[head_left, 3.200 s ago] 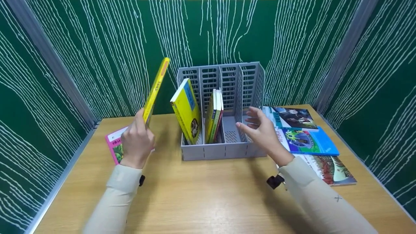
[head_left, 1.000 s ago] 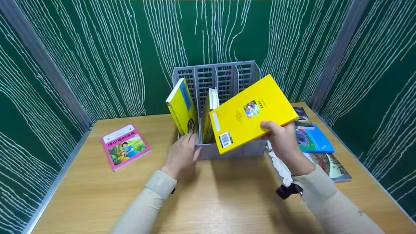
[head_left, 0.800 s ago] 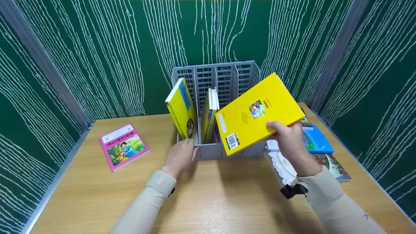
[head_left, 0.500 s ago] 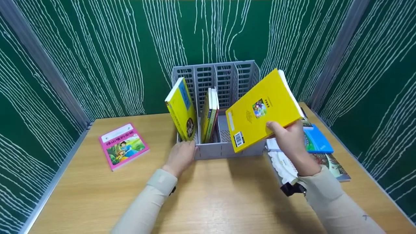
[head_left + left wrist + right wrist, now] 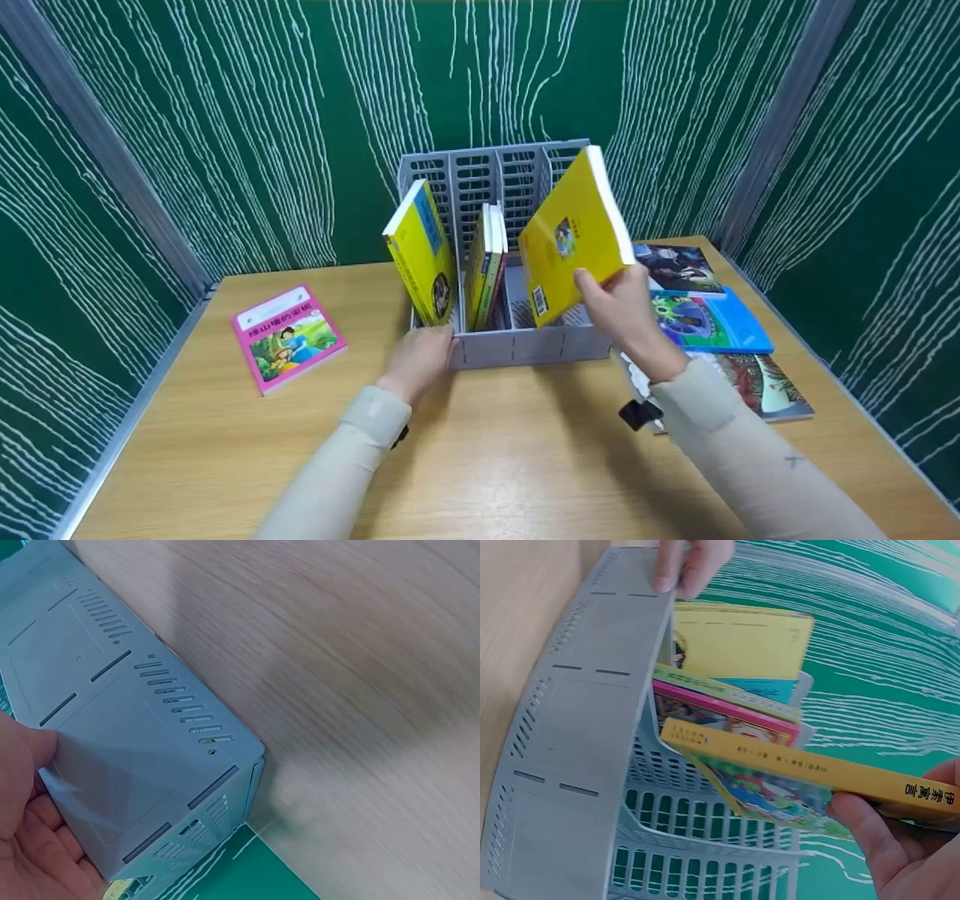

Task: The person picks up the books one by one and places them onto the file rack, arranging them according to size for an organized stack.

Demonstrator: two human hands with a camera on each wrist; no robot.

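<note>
My right hand pinches a yellow book by its near edge, thumb on the back cover. The book stands tilted over the third compartment from the left of a grey file organizer. Its spine and picture cover show in the right wrist view. My left hand grips the organizer's front wall at the left, with the thumb outside and the fingers behind the wall. A yellow-and-blue book leans in the first compartment. Several thinner books stand in the second.
A pink picture book lies flat on the wooden table at the left. At the right lie a dark-covered book, a blue book and a brown-and-green book, overlapping. Green walls with white streaks surround the table.
The yellow book passed from my left hand to my right, then moved left over the organizer and turned more upright. My left hand went to the organizer's front wall and stays there.
</note>
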